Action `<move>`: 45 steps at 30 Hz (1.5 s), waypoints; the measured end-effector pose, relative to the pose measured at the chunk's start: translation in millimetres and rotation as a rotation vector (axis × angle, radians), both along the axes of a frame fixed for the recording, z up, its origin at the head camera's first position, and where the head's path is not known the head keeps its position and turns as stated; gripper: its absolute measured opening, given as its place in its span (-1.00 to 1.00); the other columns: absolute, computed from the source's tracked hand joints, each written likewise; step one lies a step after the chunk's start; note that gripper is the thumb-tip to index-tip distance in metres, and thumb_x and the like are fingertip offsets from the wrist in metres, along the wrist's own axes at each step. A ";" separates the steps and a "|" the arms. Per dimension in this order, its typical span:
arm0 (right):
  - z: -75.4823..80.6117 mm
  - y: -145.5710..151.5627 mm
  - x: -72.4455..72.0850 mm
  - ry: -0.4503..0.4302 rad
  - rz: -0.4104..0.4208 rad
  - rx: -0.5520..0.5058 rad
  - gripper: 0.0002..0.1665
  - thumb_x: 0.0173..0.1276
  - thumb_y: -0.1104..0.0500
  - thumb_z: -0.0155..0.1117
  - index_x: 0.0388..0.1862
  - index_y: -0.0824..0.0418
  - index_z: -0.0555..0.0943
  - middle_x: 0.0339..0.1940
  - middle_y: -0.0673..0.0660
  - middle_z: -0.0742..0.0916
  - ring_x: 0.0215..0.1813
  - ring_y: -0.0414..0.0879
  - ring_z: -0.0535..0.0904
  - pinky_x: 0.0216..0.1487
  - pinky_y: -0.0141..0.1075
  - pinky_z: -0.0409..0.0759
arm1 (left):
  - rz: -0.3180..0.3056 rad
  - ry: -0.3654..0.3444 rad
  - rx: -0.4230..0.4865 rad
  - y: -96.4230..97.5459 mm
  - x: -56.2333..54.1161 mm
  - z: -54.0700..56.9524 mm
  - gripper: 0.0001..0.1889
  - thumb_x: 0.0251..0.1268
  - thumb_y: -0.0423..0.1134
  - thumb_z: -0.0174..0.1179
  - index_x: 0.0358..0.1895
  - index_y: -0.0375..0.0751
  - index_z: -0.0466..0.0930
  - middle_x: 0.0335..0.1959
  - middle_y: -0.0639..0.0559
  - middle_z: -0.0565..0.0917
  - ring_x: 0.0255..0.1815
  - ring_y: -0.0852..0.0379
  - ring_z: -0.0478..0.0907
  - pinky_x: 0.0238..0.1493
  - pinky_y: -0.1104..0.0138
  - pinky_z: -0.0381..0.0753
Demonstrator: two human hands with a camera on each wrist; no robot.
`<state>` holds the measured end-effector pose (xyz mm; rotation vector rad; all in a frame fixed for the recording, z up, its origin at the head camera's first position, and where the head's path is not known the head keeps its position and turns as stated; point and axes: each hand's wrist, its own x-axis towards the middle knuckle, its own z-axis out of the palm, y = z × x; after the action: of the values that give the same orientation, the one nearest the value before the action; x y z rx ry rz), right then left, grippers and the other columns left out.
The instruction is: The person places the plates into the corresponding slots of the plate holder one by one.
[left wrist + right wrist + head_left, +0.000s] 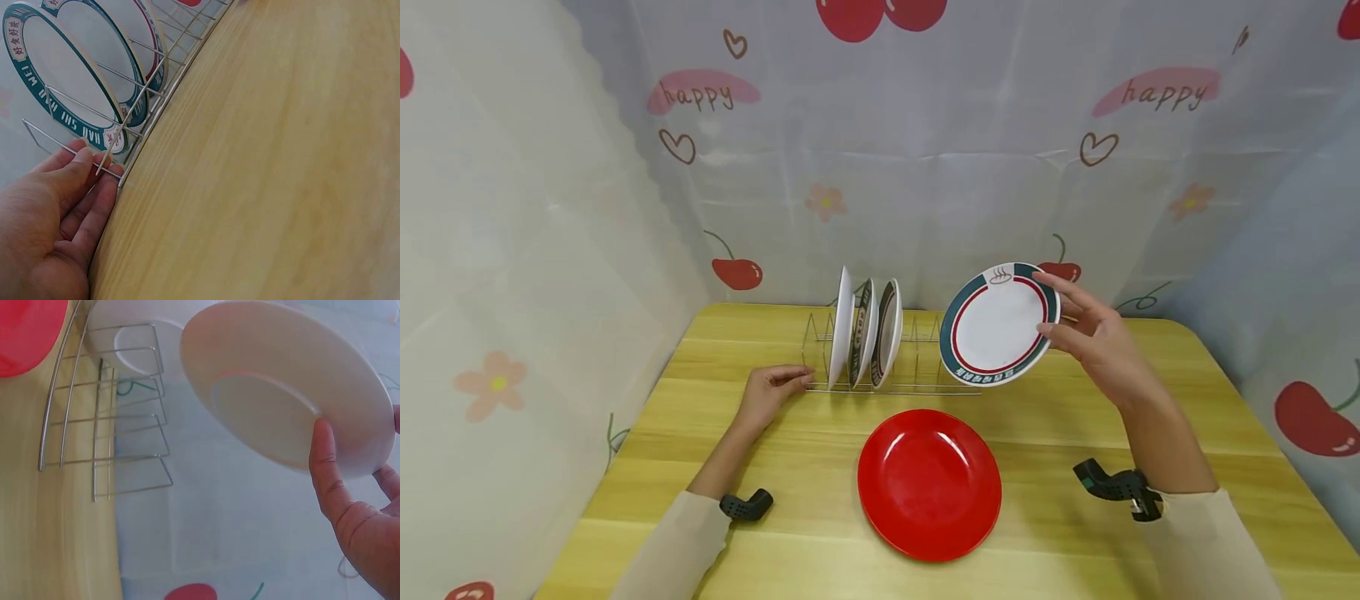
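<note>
My right hand (1101, 337) grips the right edge of a white plate (1000, 325) with a green rim and a red ring. The plate is tilted in the air above the rack's right end, its face toward the head view. In the right wrist view its plain underside (269, 412) shows, with a digit pressed against it. My left hand (772, 392) pinches the left front corner of the wire dish rack (164, 97). Three plates stand on edge in the rack's left half, among them a green-rimmed plate (69, 81) nearest the left fingers.
A red plate (929, 485) lies flat on the wooden table (797, 517) in front of the rack. A curtain (925, 200) with cherry and flower prints hangs behind and at both sides.
</note>
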<state>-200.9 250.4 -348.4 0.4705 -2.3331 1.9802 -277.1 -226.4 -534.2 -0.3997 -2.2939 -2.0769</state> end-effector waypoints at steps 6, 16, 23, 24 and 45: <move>5.4 -18.6 -11.9 0.002 0.011 0.114 -0.28 0.50 0.22 0.28 0.58 -0.04 0.33 0.34 0.20 0.52 0.21 -0.02 0.57 0.07 -0.39 0.71 | -0.018 0.003 0.007 -3.0 -2.3 2.5 -0.75 0.35 -0.40 0.33 0.01 -0.50 0.72 -0.02 -0.37 0.72 -0.14 0.05 0.78 -0.11 0.30 0.79; 6.5 -44.7 -36.8 -0.019 0.092 0.168 -0.25 0.48 0.18 0.32 0.59 -0.02 0.32 0.22 0.29 0.58 0.10 0.05 0.63 0.04 -0.32 0.74 | -0.027 -0.015 0.018 -2.2 -2.6 1.3 -0.75 0.35 -0.41 0.33 0.01 -0.51 0.71 -0.03 -0.39 0.72 -0.13 0.08 0.78 -0.08 0.27 0.79; 9.6 -66.9 -51.3 -0.029 0.164 0.244 -0.22 0.43 0.19 0.37 0.58 0.01 0.33 0.07 0.30 0.61 0.04 0.14 0.66 0.03 -0.15 0.77 | -0.022 0.003 0.004 -2.8 -3.4 4.7 -0.76 0.34 -0.40 0.34 0.00 -0.48 0.73 -0.02 -0.38 0.72 -0.13 0.15 0.76 -0.10 0.29 0.79; 9.7 -69.8 -53.0 -0.029 0.178 0.254 -0.22 0.43 0.20 0.37 0.58 0.03 0.33 0.07 0.30 0.61 0.02 0.15 0.66 0.02 -0.12 0.78 | -0.024 0.004 0.002 -3.2 -3.3 4.2 -0.76 0.34 -0.41 0.34 0.00 -0.48 0.73 -0.02 -0.39 0.72 -0.13 0.15 0.76 -0.10 0.29 0.79; -21.7 -113.6 -74.5 0.006 0.206 0.384 -0.21 0.41 0.21 0.40 0.57 0.02 0.34 -0.08 0.28 0.64 -0.08 0.14 0.73 -0.08 -0.11 0.80 | -0.025 -0.012 0.034 -2.1 0.0 1.5 -0.74 0.34 -0.43 0.33 0.02 -0.51 0.71 0.00 -0.43 0.70 -0.14 0.16 0.77 -0.09 0.30 0.79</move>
<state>-275.5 136.8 -370.1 0.7614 -2.7688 1.5882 -277.0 -228.6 -532.7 -0.4173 -2.2687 -2.1324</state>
